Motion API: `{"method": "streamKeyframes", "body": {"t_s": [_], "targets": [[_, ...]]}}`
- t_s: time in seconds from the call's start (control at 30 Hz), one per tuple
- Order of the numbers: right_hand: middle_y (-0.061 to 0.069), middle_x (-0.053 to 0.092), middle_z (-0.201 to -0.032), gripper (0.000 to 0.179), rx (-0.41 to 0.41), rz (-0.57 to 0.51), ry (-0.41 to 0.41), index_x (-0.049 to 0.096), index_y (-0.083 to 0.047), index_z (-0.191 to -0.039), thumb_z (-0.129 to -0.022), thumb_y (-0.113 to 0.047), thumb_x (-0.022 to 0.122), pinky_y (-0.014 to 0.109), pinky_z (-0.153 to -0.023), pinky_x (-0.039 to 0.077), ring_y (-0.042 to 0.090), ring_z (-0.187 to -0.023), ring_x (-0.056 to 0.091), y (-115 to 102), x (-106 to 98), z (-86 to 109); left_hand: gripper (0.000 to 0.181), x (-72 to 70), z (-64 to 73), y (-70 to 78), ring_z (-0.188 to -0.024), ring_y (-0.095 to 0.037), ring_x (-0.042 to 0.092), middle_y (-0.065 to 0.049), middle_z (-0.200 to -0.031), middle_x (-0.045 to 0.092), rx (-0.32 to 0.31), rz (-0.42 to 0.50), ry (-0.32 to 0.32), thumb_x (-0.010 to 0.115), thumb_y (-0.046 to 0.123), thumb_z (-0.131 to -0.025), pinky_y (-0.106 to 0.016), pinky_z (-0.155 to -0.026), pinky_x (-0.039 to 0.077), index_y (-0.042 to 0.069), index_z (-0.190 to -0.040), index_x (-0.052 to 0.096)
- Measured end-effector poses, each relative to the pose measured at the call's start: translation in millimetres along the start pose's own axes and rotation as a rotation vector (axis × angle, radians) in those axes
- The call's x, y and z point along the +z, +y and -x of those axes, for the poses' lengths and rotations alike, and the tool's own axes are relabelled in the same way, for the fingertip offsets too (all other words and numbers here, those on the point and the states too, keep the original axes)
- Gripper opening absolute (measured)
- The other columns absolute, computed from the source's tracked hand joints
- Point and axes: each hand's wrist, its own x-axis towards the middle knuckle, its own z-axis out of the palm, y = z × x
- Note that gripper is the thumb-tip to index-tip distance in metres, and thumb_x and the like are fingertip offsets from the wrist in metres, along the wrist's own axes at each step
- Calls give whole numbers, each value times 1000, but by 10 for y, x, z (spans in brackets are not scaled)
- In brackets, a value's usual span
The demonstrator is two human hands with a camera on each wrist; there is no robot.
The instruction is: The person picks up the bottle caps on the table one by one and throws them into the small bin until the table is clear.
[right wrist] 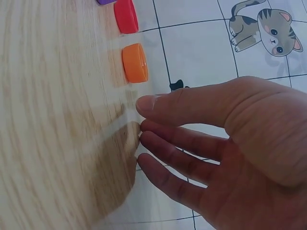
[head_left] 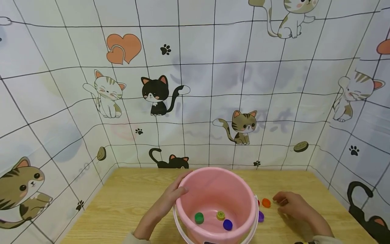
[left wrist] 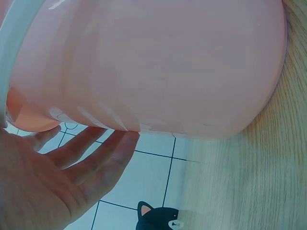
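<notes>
Bucket in pink plastic (head_left: 214, 189) stands base-down on the tabletop (head_left: 137, 184), its round mouth facing up and its long axis running roughly vertical from base to rim; a slight tilt cannot be ruled out. A pale handle (head_left: 176, 222) hangs down on the near side. On the bucket's floor lie a green cap (head_left: 199, 218), a yellow cap (head_left: 220, 215) and a blue cap (head_left: 227, 224). The left hand (head_left: 170, 196) grasps the rim from the left, thumb over the edge, fingers along the outer wall. Just right of the bucket sits a purple cap (head_left: 261, 216), with a red cap (right wrist: 126, 17) and an orange cap (head_left: 266, 203) beyond it; the orange one lies flat, its short axis upright. The right hand (head_left: 294, 205) hovers near the orange cap, apart from it, fingers loosely bent and grasping nothing. The step in hand appears to be transferring caps between tabletop and bucket, though the pictures do not settle which way. If the orange cap is next, the move calls for bringing the right hand leftward and pinching the cap's edge while the left steadies the bucket. Cat-print sheeting (head_left: 198, 79) rises behind and along both sides.
</notes>
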Motion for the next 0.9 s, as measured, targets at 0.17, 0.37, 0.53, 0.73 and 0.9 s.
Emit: {"method": "streamKeyframes", "body": {"t_s": [0.17, 0.37, 0.53, 0.73, 0.9], "targets": [[14, 73, -109, 34, 11, 1, -17, 70, 2, -113, -81, -1, 77, 38, -80, 57, 27, -96, 68, -7, -7, -19, 54, 0, -4, 8, -111, -48, 67, -21, -151, 48, -2, 13, -5, 46, 21, -105, -55, -90, 60, 29, -157, 38], [5, 71, -97, 27, -12, 111, 70, 72, -5, -108, -82, -7, 78, 30, -75, 54, 15, -88, 63, 64, -25, -9, 55, -7, -13, -8, -108, -48, 69, -21, -151, 49, -2, 6, -5, 47, 21, -105, -52, -87, 62, 29, -158, 37], [11, 71, -104, 30, 13, 130, 132, 72, -5, -112, -83, -8, 78, 40, -79, 56, 23, -93, 65, 81, -95, 4, 56, -11, -17, -6, -110, -46, 69, -18, -151, 49, -2, 5, -2, 47, 22, -105, -49, -88, 62, 27, -159, 35], [25, 69, -115, 40, -13, 173, 186, 70, 1, -118, -80, -8, 80, 57, -82, 57, 44, -101, 65, 138, -144, 16, 55, -8, -8, 3, -112, -44, 69, -17, -151, 49, -11, 12, 7, 48, 23, -105, -50, -88, 62, 29, -158, 36], [36, 62, -123, 50, -27, 229, 225, 69, 4, -123, -76, -9, 83, 65, -85, 54, 57, -108, 61, 215, -177, 62, 55, -2, -7, -5, -112, -45, 68, -19, -151, 49, -16, 2, 12, 48, 23, -105, -49, -89, 62, 30, -158, 36]]}}
